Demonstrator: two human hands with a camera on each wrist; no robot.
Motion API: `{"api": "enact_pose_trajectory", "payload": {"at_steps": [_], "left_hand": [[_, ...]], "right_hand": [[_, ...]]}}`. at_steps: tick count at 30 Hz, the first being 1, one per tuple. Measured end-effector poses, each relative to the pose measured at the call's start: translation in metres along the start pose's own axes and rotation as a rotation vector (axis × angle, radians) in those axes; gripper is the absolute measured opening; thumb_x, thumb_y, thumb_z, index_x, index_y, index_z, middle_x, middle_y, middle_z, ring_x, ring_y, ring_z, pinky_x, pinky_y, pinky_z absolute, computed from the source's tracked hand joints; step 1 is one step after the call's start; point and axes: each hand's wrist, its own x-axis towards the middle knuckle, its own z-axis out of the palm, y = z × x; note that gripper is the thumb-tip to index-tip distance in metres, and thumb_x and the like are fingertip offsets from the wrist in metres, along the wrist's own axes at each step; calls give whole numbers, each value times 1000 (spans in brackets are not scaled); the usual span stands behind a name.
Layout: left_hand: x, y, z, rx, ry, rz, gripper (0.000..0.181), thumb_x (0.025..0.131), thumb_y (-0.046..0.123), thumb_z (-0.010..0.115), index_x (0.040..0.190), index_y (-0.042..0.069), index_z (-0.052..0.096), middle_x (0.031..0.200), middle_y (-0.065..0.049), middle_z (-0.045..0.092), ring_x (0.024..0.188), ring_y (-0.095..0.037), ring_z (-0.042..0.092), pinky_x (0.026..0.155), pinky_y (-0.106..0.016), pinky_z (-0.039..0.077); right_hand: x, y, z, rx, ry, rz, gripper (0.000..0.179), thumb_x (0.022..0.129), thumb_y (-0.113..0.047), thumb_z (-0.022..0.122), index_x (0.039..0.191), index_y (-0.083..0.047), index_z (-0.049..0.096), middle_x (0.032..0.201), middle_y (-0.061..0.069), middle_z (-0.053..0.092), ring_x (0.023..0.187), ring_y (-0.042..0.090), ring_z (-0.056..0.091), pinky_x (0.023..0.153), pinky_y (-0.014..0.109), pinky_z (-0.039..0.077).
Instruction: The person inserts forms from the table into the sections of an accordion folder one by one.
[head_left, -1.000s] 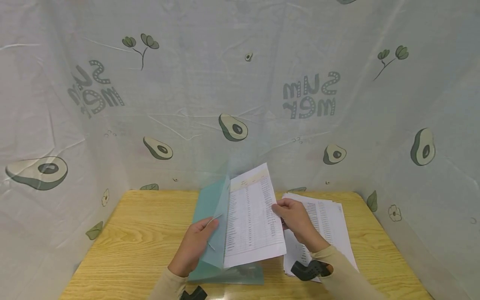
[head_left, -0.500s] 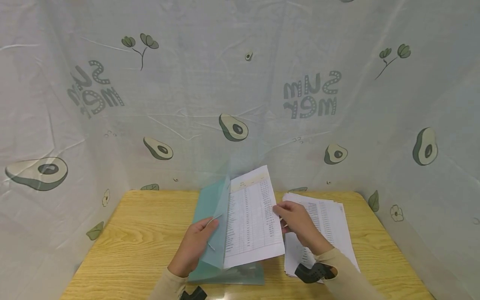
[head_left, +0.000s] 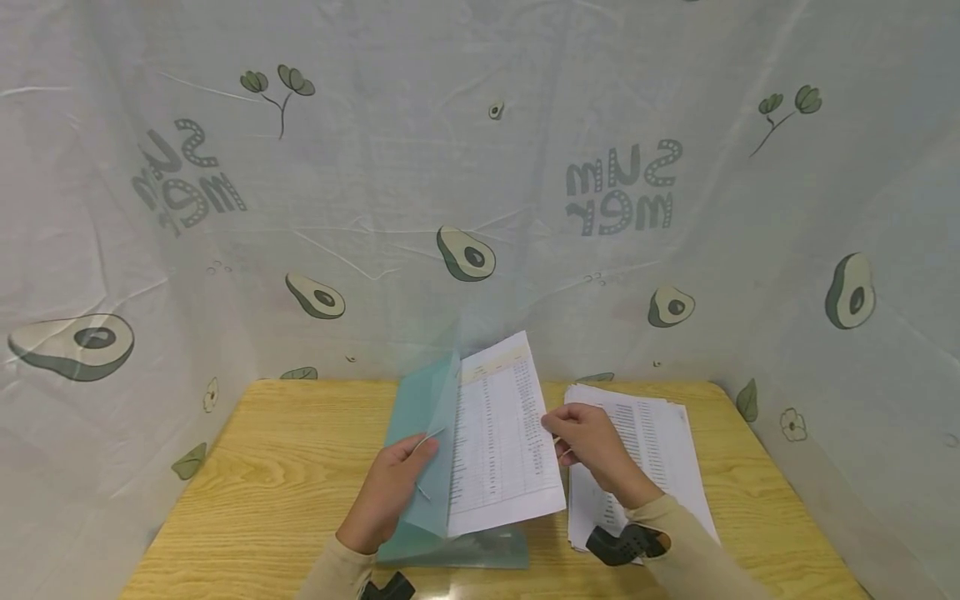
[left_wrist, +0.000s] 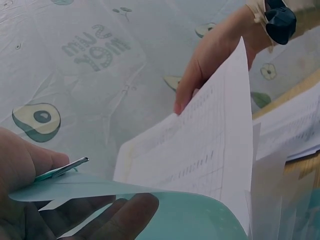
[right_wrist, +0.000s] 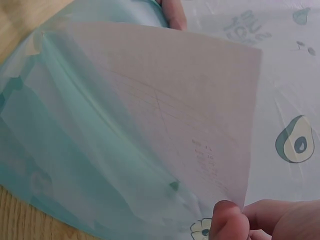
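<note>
Printed sheet [head_left: 501, 442] at an open folder [head_left: 441, 475], above a wooden tabletop [head_left: 300, 450]. The left hand [head_left: 390, 483] pinches the folder's raised cover, its thumb by a thin fastener strip [left_wrist: 74, 166] and its fingers [left_wrist: 140, 212] underneath. The right hand [head_left: 596, 442] has thumb and fingers together on the sheet's outer edge. The sheet slants upward, inner edge against the folder; a paper stack [head_left: 671, 450] lies to the right. The step appears to be handling this sheet at the folder; whether inward or outward cannot be told. The next move probably calls for a steady cover and a light grip.
</note>
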Motion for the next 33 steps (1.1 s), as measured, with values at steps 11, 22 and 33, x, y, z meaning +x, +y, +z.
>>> {"api": "enact_pose_trajectory", "payload": {"at_steps": [11, 22, 33], "left_hand": [[-1, 2, 1, 10, -9, 10, 51, 109, 38, 54, 140, -2, 61, 112, -21, 72, 91, -18, 69, 72, -33, 58], [0, 3, 2, 17, 2, 11, 48, 109, 36, 55, 139, 0, 62, 111, -19, 72, 93, -20, 69, 74, -34, 58], [-2, 3, 4, 22, -9, 11, 49, 109, 36, 54, 140, -1, 61, 110, -20, 72, 88, -21, 70, 70, -33, 58]], "right_hand": [[6, -1, 16, -19, -24, -4, 16, 98, -12, 66, 102, 2, 72, 75, 6, 66, 59, 14, 56, 49, 21, 43], [6, -2, 21, -32, -75, 12, 17, 99, -19, 69, 97, -2, 73, 75, 6, 67, 60, 14, 57, 49, 23, 46], [12, -1, 34, -82, 8, -62, 15, 98, -15, 69, 93, -2, 75, 76, 4, 71, 60, 14, 62, 50, 25, 47]]}}
